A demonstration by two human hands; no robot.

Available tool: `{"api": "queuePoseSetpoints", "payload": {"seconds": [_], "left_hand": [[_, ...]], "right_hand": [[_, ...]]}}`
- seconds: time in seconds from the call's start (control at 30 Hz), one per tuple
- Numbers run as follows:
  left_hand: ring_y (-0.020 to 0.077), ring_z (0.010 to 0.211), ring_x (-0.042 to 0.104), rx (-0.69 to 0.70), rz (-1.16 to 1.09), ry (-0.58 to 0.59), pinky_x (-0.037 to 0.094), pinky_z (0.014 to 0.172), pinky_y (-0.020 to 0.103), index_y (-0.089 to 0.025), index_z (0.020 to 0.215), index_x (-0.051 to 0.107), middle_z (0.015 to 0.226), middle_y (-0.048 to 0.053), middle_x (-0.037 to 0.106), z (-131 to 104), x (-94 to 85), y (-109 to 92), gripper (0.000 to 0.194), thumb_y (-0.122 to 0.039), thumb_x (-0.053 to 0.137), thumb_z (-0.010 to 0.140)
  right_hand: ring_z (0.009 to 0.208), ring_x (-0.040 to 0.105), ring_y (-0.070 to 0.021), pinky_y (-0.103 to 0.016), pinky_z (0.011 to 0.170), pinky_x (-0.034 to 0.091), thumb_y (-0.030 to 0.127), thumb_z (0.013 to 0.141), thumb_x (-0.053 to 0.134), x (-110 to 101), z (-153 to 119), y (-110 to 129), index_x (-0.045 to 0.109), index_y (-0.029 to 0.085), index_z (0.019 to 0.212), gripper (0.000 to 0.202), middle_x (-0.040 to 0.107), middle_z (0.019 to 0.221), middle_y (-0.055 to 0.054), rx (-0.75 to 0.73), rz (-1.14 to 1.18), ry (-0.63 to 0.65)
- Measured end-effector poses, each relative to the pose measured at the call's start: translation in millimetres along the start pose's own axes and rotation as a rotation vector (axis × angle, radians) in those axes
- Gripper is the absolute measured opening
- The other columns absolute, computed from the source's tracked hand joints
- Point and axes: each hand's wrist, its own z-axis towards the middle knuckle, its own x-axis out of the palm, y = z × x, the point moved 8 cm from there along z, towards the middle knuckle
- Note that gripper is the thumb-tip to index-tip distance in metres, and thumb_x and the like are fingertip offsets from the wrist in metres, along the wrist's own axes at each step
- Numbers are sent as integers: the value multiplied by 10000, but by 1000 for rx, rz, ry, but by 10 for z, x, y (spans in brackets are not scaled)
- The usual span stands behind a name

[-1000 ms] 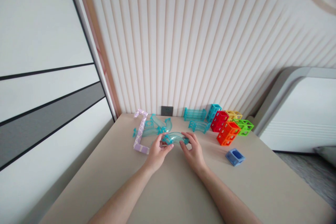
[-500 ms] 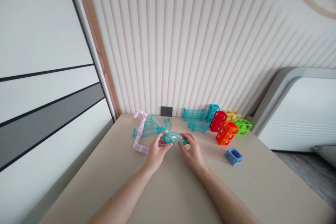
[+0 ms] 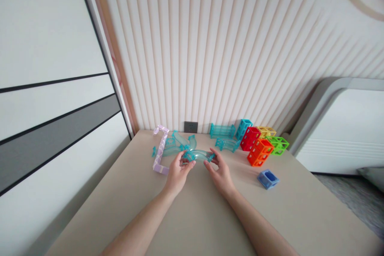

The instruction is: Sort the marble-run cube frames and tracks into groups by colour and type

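Note:
A curved, see-through teal track piece (image 3: 199, 155) is held between both hands near the middle of the table. My left hand (image 3: 177, 172) grips its left end with thumb and fingers. Its right end is pinched by my right hand (image 3: 221, 173). Just behind and left of the held piece lie more teal track pieces (image 3: 180, 140), partly overlapping one another. Beside them is a bent lilac and white strip (image 3: 161, 151). Behind my right hand, another curved teal piece (image 3: 227, 144) lies in front of a straight teal piece (image 3: 222, 130).
Right of the hands stand a blue-teal block tower (image 3: 243, 129), a red one (image 3: 251, 139), an orange one (image 3: 260, 153), and yellow (image 3: 265, 131) and green (image 3: 279, 145) frames. Nearer lies a blue block (image 3: 268, 179). A ribbed wall with a black socket (image 3: 191, 127) borders the table (image 3: 192, 216).
The held track piece has tilted a little, and the fingers of my right hand have shifted slightly at its right end. Both hands still hold it.

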Motion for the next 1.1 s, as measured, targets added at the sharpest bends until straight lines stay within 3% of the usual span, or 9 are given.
{"api": "queuePoseSetpoints", "payload": {"seconds": [0.43,0.67,0.8,0.9,1.1], "left_hand": [[157,728,668,-27,-110,-28,569,700,292,-182,1187,598,831,3,689,23,-6,21,595,-421,838,697],[144,717,650,-10,-119,-27,546,692,274,-192,1173,593,823,-9,672,22,-11,19,566,-432,827,717],[147,689,655,-5,-100,-45,542,689,278,-192,1157,602,768,-25,655,23,-32,12,561,-450,825,712],[144,697,663,-4,-98,-46,553,682,273,-191,1136,599,820,-7,674,21,-21,18,544,-449,821,712],[178,771,712,0,-27,-32,593,726,306,-179,1161,588,899,34,704,14,-11,74,523,-445,786,757]], "right_hand": [[1059,707,-258,-425,921,577,467,924,638,19,-1,162,563,220,1186,368,702,1160,-113,-43,73,67],[1024,713,-258,-438,930,579,466,884,677,-12,8,88,569,201,1224,445,724,1131,-121,-49,18,36],[909,730,-240,-421,844,614,489,861,688,26,-9,20,565,201,1285,527,723,1128,-117,-10,-18,48],[822,735,-228,-409,785,627,491,844,703,47,-16,-41,571,197,1305,562,731,1069,-103,37,-44,41],[839,739,-248,-432,817,621,473,822,729,-5,2,-69,586,176,1342,615,750,980,-92,50,-45,-26]]}}
